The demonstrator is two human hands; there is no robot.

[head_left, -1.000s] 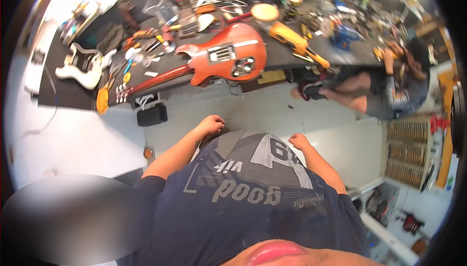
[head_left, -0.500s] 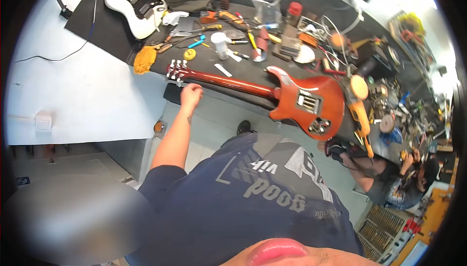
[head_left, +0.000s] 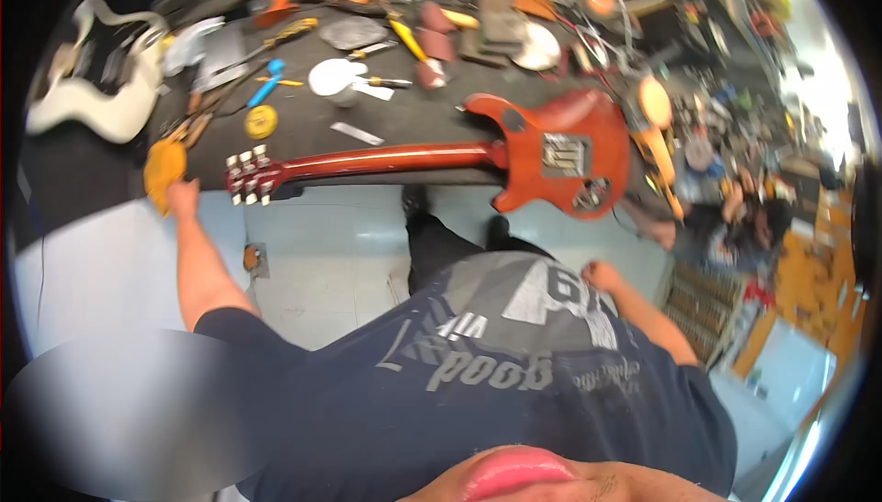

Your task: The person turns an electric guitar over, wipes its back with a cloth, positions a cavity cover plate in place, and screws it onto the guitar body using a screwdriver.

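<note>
My left hand [head_left: 183, 197] is at the bench's front edge, its fingers closed on the lower part of a yellow-orange cloth [head_left: 165, 169]. To the right of that hand lies a reddish-brown electric guitar [head_left: 570, 148], back up, with its headstock [head_left: 253, 174] nearest the hand. An open cavity with springs and another with wiring show in its body. My right hand [head_left: 602, 274] hangs in front of my shirt, below the guitar body, fingers curled and nothing visible in them.
A white guitar body [head_left: 96, 112] lies at the bench's left. Behind the neck are a yellow tape measure [head_left: 261, 122], a white cup [head_left: 335, 81] and a white strip [head_left: 356, 133]. An orange-yellow power tool [head_left: 656, 144] sits right of the guitar. Another person [head_left: 735, 226] is at the far right.
My left hand has moved left from beside the headstock to the yellow-orange cloth and closed on it. My right hand has come into view. The camera's view has turned and shifted.
</note>
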